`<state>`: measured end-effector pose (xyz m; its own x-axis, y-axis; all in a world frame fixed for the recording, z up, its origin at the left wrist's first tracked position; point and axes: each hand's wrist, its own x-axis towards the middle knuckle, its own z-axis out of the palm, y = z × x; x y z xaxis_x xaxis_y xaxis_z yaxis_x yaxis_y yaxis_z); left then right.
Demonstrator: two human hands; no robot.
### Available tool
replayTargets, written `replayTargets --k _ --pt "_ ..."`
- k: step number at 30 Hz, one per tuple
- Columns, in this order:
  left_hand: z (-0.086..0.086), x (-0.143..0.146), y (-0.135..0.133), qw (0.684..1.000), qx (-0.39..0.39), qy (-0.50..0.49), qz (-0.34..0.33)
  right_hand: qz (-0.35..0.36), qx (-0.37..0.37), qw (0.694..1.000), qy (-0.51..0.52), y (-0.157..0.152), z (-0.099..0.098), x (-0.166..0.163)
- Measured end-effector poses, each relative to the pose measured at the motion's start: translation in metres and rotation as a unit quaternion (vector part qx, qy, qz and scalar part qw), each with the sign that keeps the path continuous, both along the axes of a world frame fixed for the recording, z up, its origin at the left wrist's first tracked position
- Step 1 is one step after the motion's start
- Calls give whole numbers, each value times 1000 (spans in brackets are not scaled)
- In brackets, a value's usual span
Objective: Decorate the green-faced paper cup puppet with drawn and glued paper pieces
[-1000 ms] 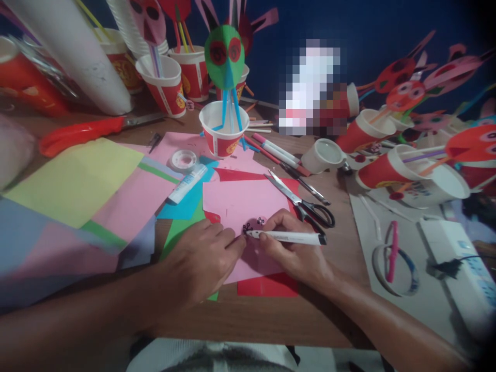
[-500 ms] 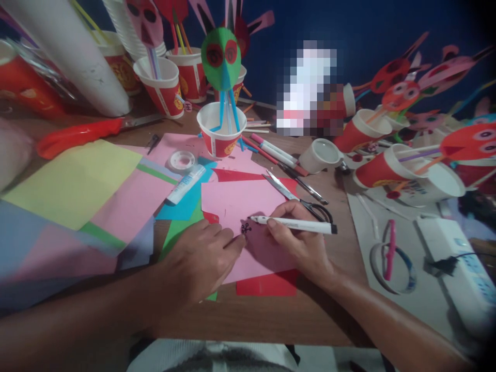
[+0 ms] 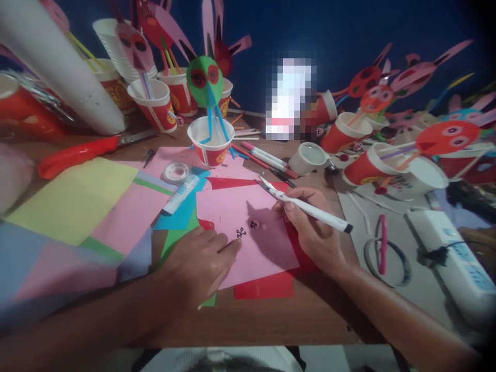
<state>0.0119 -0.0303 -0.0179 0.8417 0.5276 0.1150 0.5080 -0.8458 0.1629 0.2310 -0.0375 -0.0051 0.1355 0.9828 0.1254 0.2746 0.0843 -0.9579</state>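
White marker (image 3: 318, 212) raised over pink paper (image 3: 230, 204), centre of the frame.
The right hand (image 3: 318, 232) grasps it; the left hand (image 3: 203, 256), released, lies on the paper: pressing steadily should keep the black marks (image 3: 241, 233) clean.

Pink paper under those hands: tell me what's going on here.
A person's right hand holds a white marker, its tip raised off the pink paper. The left hand rests palm down at the paper's lower left. A branched black mark sits by its fingertips, with a smaller black mark to the right.
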Motion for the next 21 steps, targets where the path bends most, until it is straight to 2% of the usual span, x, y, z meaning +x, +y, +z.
replayTargets --k 4,8,16,21 --pt "1 0 2 1000 -6 -21 0 12 22 998 -66 1 4 8" --pt "6 0 2 1000 -14 -21 10 10 10 991 -130 -3 0 13" --pt "5 -1 3 998 -43 -36 40 -17 61 993 -98 -13 -10 13" --pt "6 -1 5 991 -57 -87 87 -24 54 991 -123 -15 -10 13"
